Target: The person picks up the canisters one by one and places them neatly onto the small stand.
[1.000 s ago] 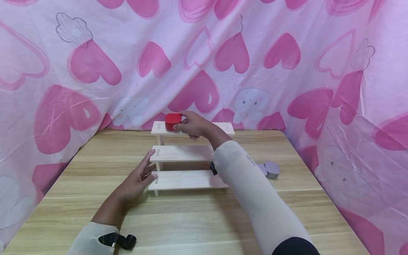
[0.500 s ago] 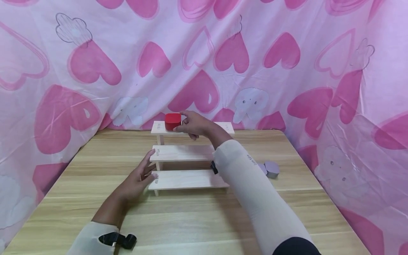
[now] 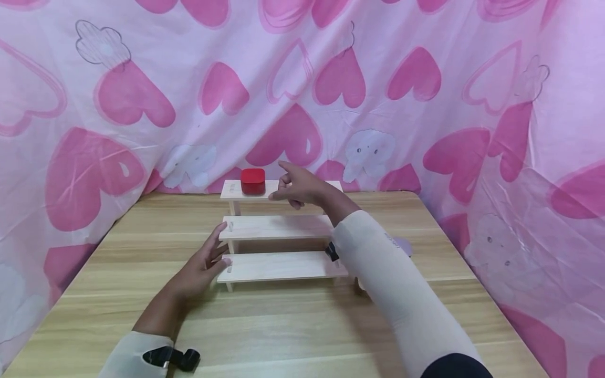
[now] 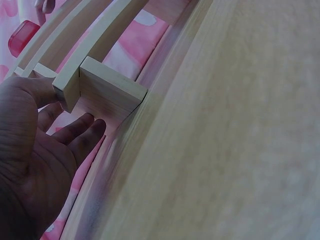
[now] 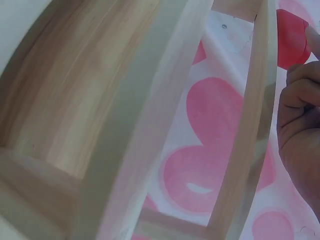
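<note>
A red block with rounded corners (image 3: 253, 181) rests near the left end of the top step of a three-tier wooden step shelf (image 3: 283, 266). My right hand (image 3: 302, 185) is above the top step, right of the block, index finger extended and thumb apart from it, other fingers curled under. A gap shows between fingertips and block in the head view. My left hand (image 3: 203, 268) holds the shelf's left end, thumb on the bottom step and index finger at the middle step. The left wrist view shows the board end (image 4: 67, 92) between thumb and fingers.
Right of the shelf, a light purple block (image 3: 404, 245) is mostly hidden behind the right sleeve (image 3: 402, 289). A small brownish thing (image 3: 361, 287) peeks out by that sleeve. A pink heart-patterned cloth (image 3: 283, 79) hangs behind the wooden table (image 3: 264, 336).
My right hand has let go of the red block and drawn back to the right. The block stays on the top step, and my left hand keeps its place on the shelf.
</note>
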Demonstrator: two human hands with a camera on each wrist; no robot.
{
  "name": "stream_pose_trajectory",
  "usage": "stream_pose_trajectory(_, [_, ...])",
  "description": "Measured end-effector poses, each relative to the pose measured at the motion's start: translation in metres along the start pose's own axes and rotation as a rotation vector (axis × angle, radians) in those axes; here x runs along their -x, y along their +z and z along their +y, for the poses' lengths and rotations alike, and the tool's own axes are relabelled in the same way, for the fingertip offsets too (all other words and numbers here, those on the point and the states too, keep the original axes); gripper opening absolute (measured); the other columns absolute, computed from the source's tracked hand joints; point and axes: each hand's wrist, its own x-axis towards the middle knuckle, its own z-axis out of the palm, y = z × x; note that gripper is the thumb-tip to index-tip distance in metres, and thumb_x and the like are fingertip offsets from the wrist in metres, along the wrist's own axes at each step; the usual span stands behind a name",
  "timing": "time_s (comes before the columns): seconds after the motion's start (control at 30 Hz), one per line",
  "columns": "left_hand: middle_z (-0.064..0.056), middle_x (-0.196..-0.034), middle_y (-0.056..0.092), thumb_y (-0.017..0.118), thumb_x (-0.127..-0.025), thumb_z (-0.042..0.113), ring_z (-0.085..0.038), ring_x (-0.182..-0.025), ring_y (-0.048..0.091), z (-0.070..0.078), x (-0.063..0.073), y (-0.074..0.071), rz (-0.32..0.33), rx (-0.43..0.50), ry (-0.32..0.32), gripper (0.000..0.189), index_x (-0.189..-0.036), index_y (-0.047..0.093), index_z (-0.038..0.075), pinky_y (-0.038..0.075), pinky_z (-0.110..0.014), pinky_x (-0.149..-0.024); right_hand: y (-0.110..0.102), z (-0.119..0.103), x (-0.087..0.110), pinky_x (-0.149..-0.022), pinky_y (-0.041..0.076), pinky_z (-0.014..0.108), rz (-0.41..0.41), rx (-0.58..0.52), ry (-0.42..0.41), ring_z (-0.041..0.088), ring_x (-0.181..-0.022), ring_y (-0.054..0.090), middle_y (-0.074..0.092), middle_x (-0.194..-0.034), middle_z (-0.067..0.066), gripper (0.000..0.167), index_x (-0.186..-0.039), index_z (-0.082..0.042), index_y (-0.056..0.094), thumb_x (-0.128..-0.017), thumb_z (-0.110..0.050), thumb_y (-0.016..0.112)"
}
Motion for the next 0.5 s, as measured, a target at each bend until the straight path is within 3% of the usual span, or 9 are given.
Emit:
stream_pose_trajectory(0.27, [-0.025,-0.183,0.013,0.062,-0.113,0.021,-0.055,-0.160,0.037,0.002,-0.001,0.000,0.011,-0.016,0.001,0.090,-0.174,0.001,0.048,0.035,-0.068,-0.124,-0.013,0.012,0.025,-0.048,0.047,0.027,0.073,-0.085,0.014,0.017,-0.050,0.050,0.062,-0.087,0.005,0.109,-0.177,-0.026,0.015,-0.094,-0.020,0.086])
stream_pose_trajectory(0.5, [-0.023,-0.183,0.013,0.062,-0.113,0.022,-0.054,-0.160,0.037,0.001,0.000,0.001,0.005,-0.013,-0.004,0.091,-0.174,0.001,0.049,0.036,-0.068,-0.124,-0.020,0.028,0.048,-0.044,0.046,0.027,0.093,-0.162,-0.026,0.017,-0.046,0.048,0.060,-0.082,0.003,0.108,-0.177,-0.027,0.016,-0.094,-0.012,0.084])
